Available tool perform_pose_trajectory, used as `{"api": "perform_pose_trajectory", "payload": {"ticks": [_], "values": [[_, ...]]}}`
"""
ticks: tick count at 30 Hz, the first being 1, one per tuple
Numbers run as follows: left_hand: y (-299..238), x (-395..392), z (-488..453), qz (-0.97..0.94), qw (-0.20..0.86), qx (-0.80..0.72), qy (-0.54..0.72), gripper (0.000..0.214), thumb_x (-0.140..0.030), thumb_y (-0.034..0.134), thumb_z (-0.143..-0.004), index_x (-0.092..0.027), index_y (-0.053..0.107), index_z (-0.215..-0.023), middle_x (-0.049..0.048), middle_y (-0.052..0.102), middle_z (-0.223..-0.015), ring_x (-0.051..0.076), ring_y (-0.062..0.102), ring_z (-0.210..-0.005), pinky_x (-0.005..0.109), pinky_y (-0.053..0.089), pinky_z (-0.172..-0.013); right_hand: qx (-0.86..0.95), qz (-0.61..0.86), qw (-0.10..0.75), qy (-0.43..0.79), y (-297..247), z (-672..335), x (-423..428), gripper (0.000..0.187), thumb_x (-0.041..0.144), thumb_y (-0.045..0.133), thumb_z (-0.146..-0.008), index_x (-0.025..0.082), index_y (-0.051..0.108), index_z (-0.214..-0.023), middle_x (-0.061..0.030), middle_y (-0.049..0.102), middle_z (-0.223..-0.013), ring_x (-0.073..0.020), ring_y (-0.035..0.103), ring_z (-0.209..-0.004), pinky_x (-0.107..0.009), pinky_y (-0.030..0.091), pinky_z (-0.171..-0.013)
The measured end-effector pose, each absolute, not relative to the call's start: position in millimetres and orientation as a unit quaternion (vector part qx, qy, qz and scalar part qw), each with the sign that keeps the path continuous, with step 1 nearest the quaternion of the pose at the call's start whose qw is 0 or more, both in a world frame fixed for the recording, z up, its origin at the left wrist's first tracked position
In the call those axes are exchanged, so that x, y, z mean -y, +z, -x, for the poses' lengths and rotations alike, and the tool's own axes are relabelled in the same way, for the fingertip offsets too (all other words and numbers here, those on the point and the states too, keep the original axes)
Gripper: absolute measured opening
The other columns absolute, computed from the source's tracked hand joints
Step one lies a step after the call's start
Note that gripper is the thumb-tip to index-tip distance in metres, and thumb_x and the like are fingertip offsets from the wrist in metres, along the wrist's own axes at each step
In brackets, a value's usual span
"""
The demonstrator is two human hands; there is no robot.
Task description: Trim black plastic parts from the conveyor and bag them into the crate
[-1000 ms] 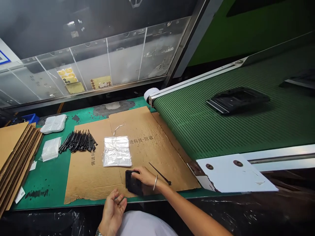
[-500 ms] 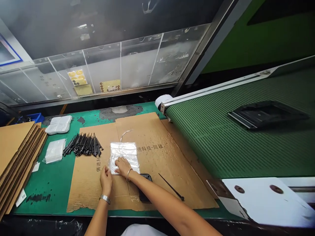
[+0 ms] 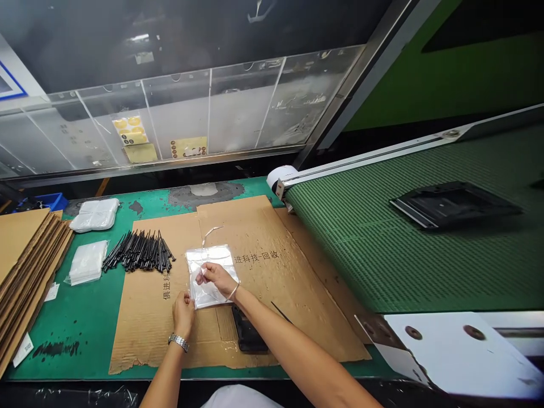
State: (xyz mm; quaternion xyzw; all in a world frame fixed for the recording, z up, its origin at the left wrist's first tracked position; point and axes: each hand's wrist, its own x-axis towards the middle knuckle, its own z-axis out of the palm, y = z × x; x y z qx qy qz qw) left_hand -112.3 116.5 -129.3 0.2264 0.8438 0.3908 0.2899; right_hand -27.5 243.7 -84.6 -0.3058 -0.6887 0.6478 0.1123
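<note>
A stack of clear plastic bags [image 3: 209,266] lies on a flattened cardboard sheet [image 3: 272,238]. My right hand [image 3: 216,277] pinches a thin clear bag and lifts it from the top of the stack. My left hand [image 3: 183,311] grips the stack's near left corner. A flat black part [image 3: 247,335] rests on the cardboard just under my right forearm. A single black cable tie [image 3: 280,311] lies beside that forearm, partly hidden.
A bundle of black cable ties [image 3: 140,252] lies left of the bags. White bag packs [image 3: 94,214] and folded cardboard [image 3: 21,255] sit at the far left. A green conveyor belt [image 3: 361,238] carries a black tray [image 3: 450,203]. A white plate [image 3: 450,345] juts out at right.
My right hand left the black part and went to the bag stack, where it now lifts a bag. My left hand rose from my lap to the stack's corner.
</note>
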Motion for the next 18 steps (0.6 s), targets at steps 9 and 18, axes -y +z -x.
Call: {"api": "perform_pose_trajectory", "payload": {"ticks": [9,18], "values": [[-58,-108,99,-0.408,0.186,-0.717,0.534,0.053,-0.046,0.037,-0.081,-0.02,0.035,-0.128,0.011,0.043,-0.131,0.022,0.035,-0.121,0.039,0.023,-0.101,0.538,0.201,0.095,0.813,-32,6,-210,0.05,0.064,0.057,-0.062,0.016,0.044,-0.066,0.003,0.051,-0.047,-0.0077,0.044,-0.038,-0.02,0.036,-0.041],[-34,-99,85,-0.469,0.242,-0.694,0.49,0.034,-0.039,0.047,-0.079,-0.016,0.055,-0.056,-0.0046,0.044,-0.044,0.008,0.038,-0.042,0.02,0.032,-0.042,0.449,0.233,0.086,0.858,-21,-66,-181,0.051,0.062,0.059,-0.064,0.012,0.052,-0.07,-0.0009,0.057,-0.061,-0.0075,0.049,-0.045,-0.018,0.038,-0.039]]}}
